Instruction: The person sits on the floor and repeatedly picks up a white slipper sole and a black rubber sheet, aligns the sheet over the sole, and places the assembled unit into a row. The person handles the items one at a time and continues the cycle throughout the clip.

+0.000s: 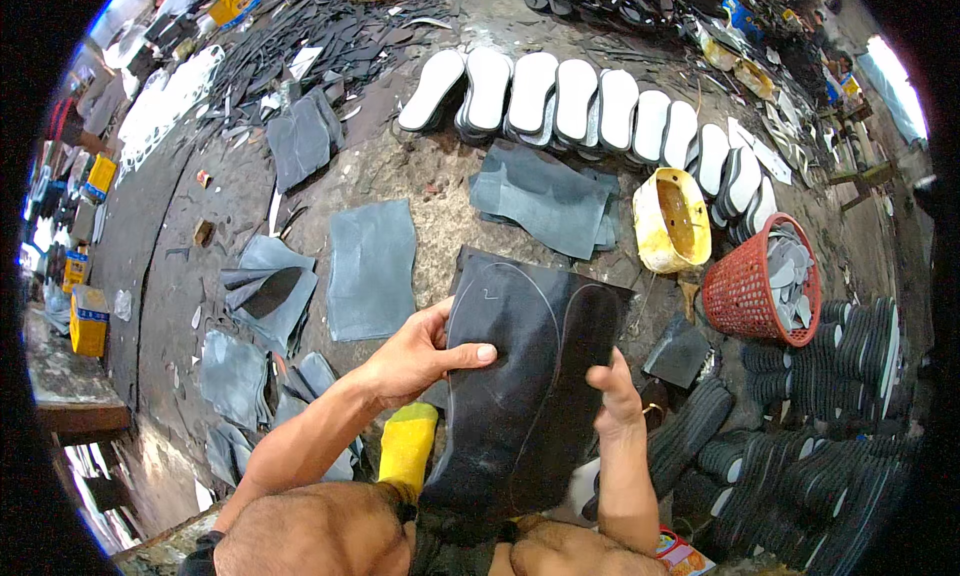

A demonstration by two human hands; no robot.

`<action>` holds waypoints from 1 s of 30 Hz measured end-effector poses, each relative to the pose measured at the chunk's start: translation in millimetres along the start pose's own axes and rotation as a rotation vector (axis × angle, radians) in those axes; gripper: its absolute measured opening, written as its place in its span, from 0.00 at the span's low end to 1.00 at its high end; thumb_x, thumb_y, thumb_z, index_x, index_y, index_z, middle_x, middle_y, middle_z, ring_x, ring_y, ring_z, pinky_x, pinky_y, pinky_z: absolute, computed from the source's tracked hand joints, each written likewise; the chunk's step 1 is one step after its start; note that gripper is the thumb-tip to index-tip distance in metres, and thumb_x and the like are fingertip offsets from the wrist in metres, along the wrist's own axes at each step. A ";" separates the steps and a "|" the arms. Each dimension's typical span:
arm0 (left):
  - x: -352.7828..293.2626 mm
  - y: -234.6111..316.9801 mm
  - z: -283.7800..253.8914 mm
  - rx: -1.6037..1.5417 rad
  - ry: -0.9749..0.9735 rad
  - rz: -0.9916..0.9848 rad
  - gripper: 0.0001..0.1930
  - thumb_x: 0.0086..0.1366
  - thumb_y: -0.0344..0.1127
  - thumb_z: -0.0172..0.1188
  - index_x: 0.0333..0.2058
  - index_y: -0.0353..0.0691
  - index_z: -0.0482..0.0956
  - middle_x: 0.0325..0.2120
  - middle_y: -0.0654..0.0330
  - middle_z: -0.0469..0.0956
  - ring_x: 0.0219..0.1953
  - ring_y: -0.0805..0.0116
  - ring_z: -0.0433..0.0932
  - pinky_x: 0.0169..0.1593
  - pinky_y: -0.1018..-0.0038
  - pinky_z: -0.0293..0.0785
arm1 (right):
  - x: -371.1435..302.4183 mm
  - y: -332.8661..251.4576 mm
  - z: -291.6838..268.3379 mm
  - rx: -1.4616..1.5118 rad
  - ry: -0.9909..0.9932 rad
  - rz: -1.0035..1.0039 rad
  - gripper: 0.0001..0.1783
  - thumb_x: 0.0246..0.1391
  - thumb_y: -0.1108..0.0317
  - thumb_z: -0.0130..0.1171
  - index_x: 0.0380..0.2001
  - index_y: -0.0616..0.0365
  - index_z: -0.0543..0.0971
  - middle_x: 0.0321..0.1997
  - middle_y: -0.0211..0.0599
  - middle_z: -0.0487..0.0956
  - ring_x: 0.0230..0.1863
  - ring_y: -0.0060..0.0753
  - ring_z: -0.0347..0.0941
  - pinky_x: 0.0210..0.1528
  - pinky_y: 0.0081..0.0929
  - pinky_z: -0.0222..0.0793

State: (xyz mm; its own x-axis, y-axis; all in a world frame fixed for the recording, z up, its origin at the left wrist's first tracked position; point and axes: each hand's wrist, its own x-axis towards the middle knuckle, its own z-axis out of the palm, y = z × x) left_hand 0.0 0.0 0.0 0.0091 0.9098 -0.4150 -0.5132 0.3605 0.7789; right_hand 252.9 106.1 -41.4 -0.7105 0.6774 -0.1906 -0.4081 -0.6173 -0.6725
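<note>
A black rubber sheet (520,396) with pale sole outlines drawn on it is tilted up in front of my lap. My left hand (430,351) grips its left edge, thumb on the front face and the other fingers mostly hidden behind. At the right edge is my right hand (618,391), slightly blurred, its thumb over the border and its fingers curled and partly hidden. Beyond the sheet lies a stack of grey-blue sheets (545,198), with another grey-blue sheet (372,269) to its left.
White-topped soles (535,84) stand in a curved row of stacks at the back. A yellow tub (655,226) and a red basket (735,294) of grey scraps are at right, near stacked dark soles (840,376). Dark offcuts (330,41) litter the far left.
</note>
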 end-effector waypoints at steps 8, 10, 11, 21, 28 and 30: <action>-9.1 -3.6 -4.9 -0.165 0.043 0.016 0.26 0.63 0.26 0.70 0.58 0.33 0.71 0.46 0.56 0.83 0.44 0.67 0.84 0.50 0.71 0.83 | 8.4 -27.7 12.7 -0.259 0.276 0.149 0.51 0.44 0.84 0.74 0.71 0.66 0.60 0.43 0.47 0.86 0.42 0.30 0.82 0.49 0.25 0.77; -2.9 -1.7 -8.6 -0.051 0.187 -0.047 0.22 0.64 0.29 0.70 0.54 0.33 0.75 0.43 0.57 0.84 0.42 0.70 0.84 0.48 0.73 0.82 | 16.6 -17.1 18.3 -0.444 0.377 0.018 0.51 0.45 0.80 0.75 0.71 0.64 0.60 0.47 0.48 0.84 0.45 0.31 0.82 0.50 0.26 0.76; -1.6 -2.3 -11.1 -0.012 0.210 0.076 0.21 0.64 0.30 0.70 0.53 0.33 0.76 0.43 0.58 0.84 0.42 0.70 0.83 0.49 0.73 0.81 | 21.0 -10.8 20.7 -0.537 0.491 -0.005 0.51 0.46 0.77 0.76 0.71 0.64 0.60 0.49 0.49 0.84 0.47 0.31 0.81 0.50 0.27 0.76; 13.4 -101.2 10.8 1.488 0.074 0.920 0.28 0.54 0.37 0.69 0.57 0.50 0.78 0.64 0.57 0.71 0.63 0.52 0.72 0.63 0.57 0.69 | -5.9 56.2 9.4 -0.407 0.572 -0.204 0.47 0.56 0.77 0.67 0.74 0.51 0.53 0.61 0.48 0.74 0.56 0.36 0.74 0.60 0.33 0.70; 23.0 -145.9 -41.9 1.363 0.172 0.656 0.19 0.58 0.36 0.70 0.49 0.46 0.82 0.55 0.56 0.77 0.58 0.49 0.74 0.59 0.55 0.72 | -48.6 73.7 -83.0 -1.572 0.785 -0.382 0.33 0.50 0.72 0.70 0.60 0.55 0.74 0.52 0.44 0.81 0.51 0.49 0.77 0.56 0.41 0.71; 28.4 -150.4 -52.1 1.297 0.269 0.623 0.19 0.56 0.33 0.72 0.48 0.44 0.83 0.51 0.55 0.80 0.53 0.50 0.77 0.56 0.58 0.75 | -26.2 75.3 -75.8 -1.613 0.456 -0.394 0.20 0.49 0.68 0.70 0.48 0.56 0.83 0.50 0.43 0.83 0.52 0.50 0.77 0.59 0.42 0.70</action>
State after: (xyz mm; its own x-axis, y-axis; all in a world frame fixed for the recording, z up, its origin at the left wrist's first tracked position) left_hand 32.7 -39.1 -153.4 -0.1519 0.9719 0.1800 0.7431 -0.0078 0.6691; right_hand 284.2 72.2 -141.3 -0.3926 0.9039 0.1695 0.6417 0.4013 -0.6536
